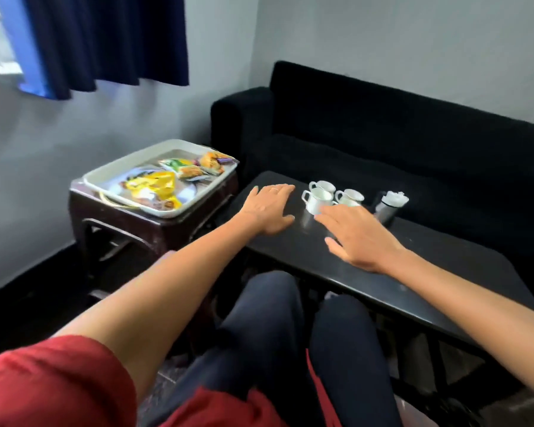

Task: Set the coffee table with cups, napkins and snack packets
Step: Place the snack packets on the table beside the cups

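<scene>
— Reaching out, we see our left hand (270, 208) and right hand (355, 238), both flat with fingers spread, gripping nothing, over the glossy black worktop (336, 266).

— Beyond them?

— Three white glazed cups (319, 198) clustered beside a steel flask (389, 204). Farther left, a white rectangular tray (111, 177) holds crinkly snack packets (154, 186).

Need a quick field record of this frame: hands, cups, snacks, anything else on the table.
left hand: open, flat over coffee table
right hand: open, fingers spread, near cups
cups: white, clustered on coffee table
flask: on coffee table, right of cups
snack packets: in tray on side table
napkins: cannot tell
</scene>
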A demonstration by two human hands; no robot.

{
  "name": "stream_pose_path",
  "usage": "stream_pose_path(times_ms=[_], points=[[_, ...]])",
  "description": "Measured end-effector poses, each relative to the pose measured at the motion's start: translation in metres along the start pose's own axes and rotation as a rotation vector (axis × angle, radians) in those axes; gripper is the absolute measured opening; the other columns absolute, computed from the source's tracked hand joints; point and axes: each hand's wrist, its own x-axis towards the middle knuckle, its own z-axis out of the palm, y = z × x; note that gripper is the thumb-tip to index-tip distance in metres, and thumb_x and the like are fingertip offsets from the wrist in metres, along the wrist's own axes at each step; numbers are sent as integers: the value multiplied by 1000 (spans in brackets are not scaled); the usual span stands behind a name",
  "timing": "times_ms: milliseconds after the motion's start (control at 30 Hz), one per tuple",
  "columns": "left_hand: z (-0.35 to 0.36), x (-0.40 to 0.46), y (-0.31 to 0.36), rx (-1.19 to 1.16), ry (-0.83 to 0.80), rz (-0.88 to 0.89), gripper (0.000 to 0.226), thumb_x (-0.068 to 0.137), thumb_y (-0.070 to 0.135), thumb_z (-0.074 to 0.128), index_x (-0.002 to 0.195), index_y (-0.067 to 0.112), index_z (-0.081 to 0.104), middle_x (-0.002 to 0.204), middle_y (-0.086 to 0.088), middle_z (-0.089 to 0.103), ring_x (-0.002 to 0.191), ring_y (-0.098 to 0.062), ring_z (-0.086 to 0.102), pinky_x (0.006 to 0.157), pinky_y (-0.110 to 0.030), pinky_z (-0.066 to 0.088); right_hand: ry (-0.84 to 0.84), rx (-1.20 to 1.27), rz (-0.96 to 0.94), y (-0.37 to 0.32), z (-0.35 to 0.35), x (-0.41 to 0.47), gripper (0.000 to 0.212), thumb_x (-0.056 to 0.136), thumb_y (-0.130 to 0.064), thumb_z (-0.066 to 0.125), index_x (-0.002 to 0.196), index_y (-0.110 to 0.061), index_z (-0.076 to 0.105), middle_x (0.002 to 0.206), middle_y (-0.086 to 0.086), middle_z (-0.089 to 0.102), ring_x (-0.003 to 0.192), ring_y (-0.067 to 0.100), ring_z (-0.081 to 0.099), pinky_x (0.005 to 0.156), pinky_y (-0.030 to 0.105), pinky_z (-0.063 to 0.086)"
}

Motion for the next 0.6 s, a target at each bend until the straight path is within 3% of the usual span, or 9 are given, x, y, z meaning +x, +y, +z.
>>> stream_pose_path(times_ms=[200, 333, 467, 600], points=[[-33, -21, -93, -166, 263, -467, 70, 90, 43, 51, 148, 17, 23, 158, -6, 20, 145, -27, 18, 116, -51, 10, 72, 13, -199, -61, -15, 92, 49, 87, -27, 55, 131, -4, 51, 137, 14, 51, 117, 33, 53, 92, 45, 44], [-44, -33, -132, -384, 440, -764, 66, 89, 36, 52, 147, 13, 29, 158, -8, 17, 145, -30, 16, 117, -51, 14, 89, 52, -261, -104, -21, 150, 49, 91, -32, 47, 132, -6, 46, 137, 11, 48, 119, 30, 49, 94, 43, 40], [-46, -43, -155, -616, 577, -1051, 58, 90, 20, 47, 144, 11, 29, 157, -9, 19, 143, -30, 18, 116, -44, 17, 91, 269, -146, -144, -19, 198, 44, 94, -35, 45, 130, -11, 44, 133, 8, 47, 121, 28, 44, 98, 39, 35], [-42, -48, -164, -876, 610, -1315, 57, 89, 17, 47, 143, 9, 30, 153, -13, 29, 139, -31, 27, 114, -44, 22, -85, 552, 78, -180, -13, 244, 52, 96, -37, 41, 139, -8, 35, 140, 15, 41, 129, 33, 37, 103, 41, 30]])
